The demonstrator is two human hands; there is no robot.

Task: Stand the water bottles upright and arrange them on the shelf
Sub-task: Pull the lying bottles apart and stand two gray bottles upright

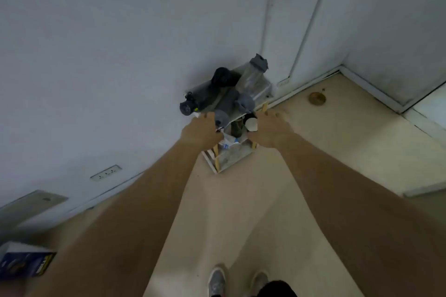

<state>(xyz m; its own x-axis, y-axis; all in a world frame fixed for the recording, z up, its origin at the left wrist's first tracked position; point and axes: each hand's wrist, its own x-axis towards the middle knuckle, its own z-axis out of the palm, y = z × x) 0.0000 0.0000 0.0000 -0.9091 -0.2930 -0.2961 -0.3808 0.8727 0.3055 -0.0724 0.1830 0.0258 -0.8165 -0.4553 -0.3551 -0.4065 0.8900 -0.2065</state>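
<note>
Bare floor (217, 219) lies open between both forearms. Left hand (201, 131) and right hand (270, 131) reach the shelf (231, 159) front edge, w/ finger spread unclear. Beyond the hands, water bottles (226, 94) lie toppled on top, against the wall (120, 55).

The whole view is soft with motion blur, so the bottles (226, 94) piled on the shelf (231, 157) merge into grey shapes; their count and which lie or stand cannot be told. The left hand (200, 131) and right hand (270, 131) cover the shelf's front corners, and their fingers are hidden, so any grip is unclear. Items on the lower tier are too dim to identify. A box (24, 263) is cut by the left edge, the shoes (217, 282) by the bottom.
</note>
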